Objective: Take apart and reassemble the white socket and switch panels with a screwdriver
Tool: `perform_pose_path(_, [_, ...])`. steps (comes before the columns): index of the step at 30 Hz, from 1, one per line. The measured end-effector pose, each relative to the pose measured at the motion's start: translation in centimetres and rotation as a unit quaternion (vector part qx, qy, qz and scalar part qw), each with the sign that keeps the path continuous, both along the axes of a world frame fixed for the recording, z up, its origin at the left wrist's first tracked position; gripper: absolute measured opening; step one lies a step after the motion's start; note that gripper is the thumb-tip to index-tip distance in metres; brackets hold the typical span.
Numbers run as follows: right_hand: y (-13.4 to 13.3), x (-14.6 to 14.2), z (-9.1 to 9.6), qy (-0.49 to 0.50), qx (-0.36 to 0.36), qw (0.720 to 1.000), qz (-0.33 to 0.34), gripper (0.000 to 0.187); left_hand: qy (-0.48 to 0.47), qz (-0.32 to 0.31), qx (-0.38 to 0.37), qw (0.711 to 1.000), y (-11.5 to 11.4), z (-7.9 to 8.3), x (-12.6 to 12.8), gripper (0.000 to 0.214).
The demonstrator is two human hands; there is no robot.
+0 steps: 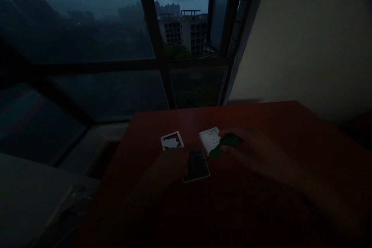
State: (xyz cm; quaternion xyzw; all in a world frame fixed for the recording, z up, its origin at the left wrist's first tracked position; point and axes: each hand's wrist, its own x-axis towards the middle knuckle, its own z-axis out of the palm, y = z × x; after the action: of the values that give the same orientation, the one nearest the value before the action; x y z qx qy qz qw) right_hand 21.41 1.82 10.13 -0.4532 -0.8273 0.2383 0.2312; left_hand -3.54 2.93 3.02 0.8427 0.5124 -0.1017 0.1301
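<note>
Light: The room is very dark, so most shapes are hard to make out.
Left hand: The left hand (170,164) is only a dark shape, and its fingers cannot be told apart. It rests on the left edge of the dark module (197,165). It cannot be told whether it grips the piece or only touches it.
Right hand: The right hand (252,147) is curled around the green tool (225,144) and holds it. The arm behind it fades into the dark at the right.
Green tool: Only its front part shows, sticking out to the left of the right hand. What kind of tool it is cannot be told. Its tip lies at the near edge of the white socket plate (209,138).
White socket plate: It lies flat, just left of the right hand. It is square and white with small dark slots. Its right side is hidden by the hand and the tool.
Dark module: It is a flat dark piece with a pale near edge, between the two hands and just in front of the socket plate.
White frame: The white frame (172,140) lies beyond the left hand, apart from it. White bits lie inside it, too small to name.
Table: The red-brown table (261,120) holds all of these. Its near part is lost in the dark.
Window: The window (116,46) is beyond the table, with grey buildings outside.
</note>
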Motion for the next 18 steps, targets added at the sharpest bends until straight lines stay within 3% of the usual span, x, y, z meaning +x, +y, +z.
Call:
perform_pose_path(6, [0.0, -0.4, 0.0, 0.017, 0.0, 1.0, -0.019, 0.021, -0.031, -0.006, -0.01, 0.999, -0.1, -0.1, -0.6, 0.011])
perform_pose_path(18, [0.2, -2.5, 0.8, 0.021, 0.055, 0.998, 0.013, 0.018, -0.111, -0.038, -0.029, 0.993, 0.4, -1.6, -2.4, 0.011])
